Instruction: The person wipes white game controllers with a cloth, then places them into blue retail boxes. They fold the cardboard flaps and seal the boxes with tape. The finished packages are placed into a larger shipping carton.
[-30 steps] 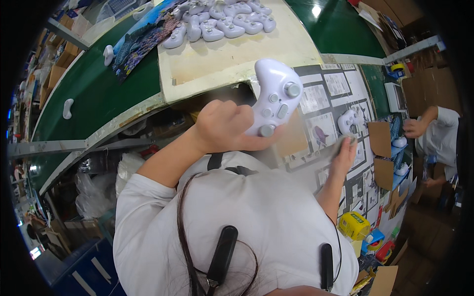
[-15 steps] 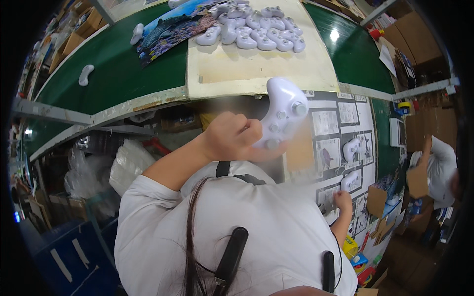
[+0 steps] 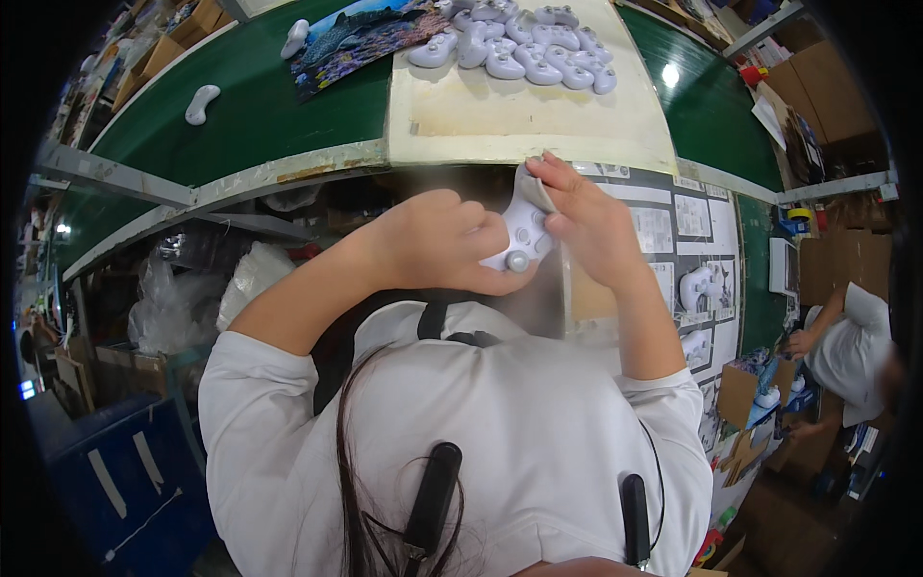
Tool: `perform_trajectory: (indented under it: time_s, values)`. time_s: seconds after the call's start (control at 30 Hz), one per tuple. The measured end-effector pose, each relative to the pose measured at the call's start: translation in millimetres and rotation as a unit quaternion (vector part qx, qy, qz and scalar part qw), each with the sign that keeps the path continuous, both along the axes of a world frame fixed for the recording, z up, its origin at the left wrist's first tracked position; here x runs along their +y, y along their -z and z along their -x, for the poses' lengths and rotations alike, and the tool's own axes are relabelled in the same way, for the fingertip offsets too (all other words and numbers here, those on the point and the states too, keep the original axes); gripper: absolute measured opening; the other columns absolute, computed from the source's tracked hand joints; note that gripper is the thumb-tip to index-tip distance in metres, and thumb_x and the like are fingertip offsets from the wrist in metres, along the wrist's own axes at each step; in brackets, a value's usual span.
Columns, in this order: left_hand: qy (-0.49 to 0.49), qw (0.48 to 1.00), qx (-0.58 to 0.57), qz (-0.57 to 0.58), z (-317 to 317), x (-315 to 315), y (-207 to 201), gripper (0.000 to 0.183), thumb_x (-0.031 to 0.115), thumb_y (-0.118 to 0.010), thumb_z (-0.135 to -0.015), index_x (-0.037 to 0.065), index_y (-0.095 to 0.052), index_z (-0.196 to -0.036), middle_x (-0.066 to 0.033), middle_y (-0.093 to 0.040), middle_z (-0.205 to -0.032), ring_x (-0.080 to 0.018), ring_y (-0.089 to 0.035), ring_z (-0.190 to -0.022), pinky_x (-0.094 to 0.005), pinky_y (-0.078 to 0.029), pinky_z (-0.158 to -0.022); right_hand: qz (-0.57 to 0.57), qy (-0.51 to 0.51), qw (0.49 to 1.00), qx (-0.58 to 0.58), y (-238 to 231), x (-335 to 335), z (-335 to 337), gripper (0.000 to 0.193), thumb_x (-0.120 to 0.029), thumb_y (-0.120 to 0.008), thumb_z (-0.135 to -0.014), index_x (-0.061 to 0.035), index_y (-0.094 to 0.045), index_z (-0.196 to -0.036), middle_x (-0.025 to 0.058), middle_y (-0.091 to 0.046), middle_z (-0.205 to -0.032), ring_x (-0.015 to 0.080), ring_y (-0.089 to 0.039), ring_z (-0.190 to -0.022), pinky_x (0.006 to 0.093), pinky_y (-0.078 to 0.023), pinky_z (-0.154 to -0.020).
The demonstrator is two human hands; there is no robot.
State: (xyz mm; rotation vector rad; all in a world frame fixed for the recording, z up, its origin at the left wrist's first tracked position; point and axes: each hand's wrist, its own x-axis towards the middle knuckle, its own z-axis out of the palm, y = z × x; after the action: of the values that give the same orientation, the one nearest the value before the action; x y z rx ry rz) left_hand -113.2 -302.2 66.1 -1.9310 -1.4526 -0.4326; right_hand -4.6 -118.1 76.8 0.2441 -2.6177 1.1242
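Note:
A white game controller [image 3: 520,223] is held up in front of my chest, tilted, with its thumbsticks and buttons showing. Around its lower handle my left hand [image 3: 448,242] is closed in a fist. My right hand [image 3: 588,213] pinches a thin greyish piece that looks like cloth [image 3: 535,188] against the upper handle. The fingers partly hide both the cloth and that handle. Beyond my hands, a pile of white game controllers [image 3: 524,48] lies on a cream board [image 3: 481,135].
A lone controller [image 3: 202,104] lies on the green table [image 3: 317,125] at left, near a colourful sea-life print [image 3: 356,43]. More controllers [image 3: 696,287] rest on printed sheets at right. Another person [image 3: 851,346] works at far right, beside an open carton [image 3: 738,392].
My right hand has come up from the printed sheets at right to the controller, with the cloth-like piece now against its upper handle. My left hand still grips the controller.

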Motion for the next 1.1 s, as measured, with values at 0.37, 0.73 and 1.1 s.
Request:
perform_trajectory:
  time_s: [0.37, 0.73, 1.1]
  values:
    - [0.004, 1.0, 0.001, -0.029, -10.4, -18.2, 7.3, 0.045, 0.016, -0.06, -0.056, 0.042, -0.055, -0.093, 0.0016, -0.034, -0.07, -0.0104, -0.029, -0.055, -0.0193, -0.024, -0.044, 0.041, 0.051, 0.996, 0.06, 30.5, 22.5, -28.7, 0.014, -0.005, -0.05, -0.078, 0.0027, -0.057, -0.087, 0.0111, -0.058, -0.079, 0.0186, -0.054, -0.066, 0.0263, -0.042, -0.061]
    - [-0.051, 0.989, -0.123, 0.065, 0.1, -51.1, 24.6, 0.054, 0.016, -0.065, -0.059, 0.037, -0.053, -0.107, -0.0002, -0.043, -0.069, -0.0135, -0.042, -0.052, -0.0248, -0.03, -0.04, -0.079, 0.429, 0.881, -0.186, 125.4, 115.5, -196.1, 0.043, -0.01, -0.045, -0.085, 0.0043, -0.033, -0.124, 0.021, -0.04, -0.122, 0.0295, -0.04, -0.113, 0.0344, -0.029, -0.097]
    - [-0.169, 0.691, -0.682, -0.171, -14.5, -145.3, 62.0, 0.059, 0.009, -0.069, -0.064, 0.009, -0.043, -0.117, -0.0077, -0.053, -0.102, -0.0207, -0.055, -0.088, -0.0308, -0.045, -0.075, -0.253, 0.126, 0.881, -0.379, 142.9, 141.6, -132.8, 0.02, -0.01, -0.049, -0.082, 0.0047, -0.05, -0.096, 0.0202, -0.058, -0.085, 0.0312, -0.057, -0.077, 0.0366, -0.044, -0.066]
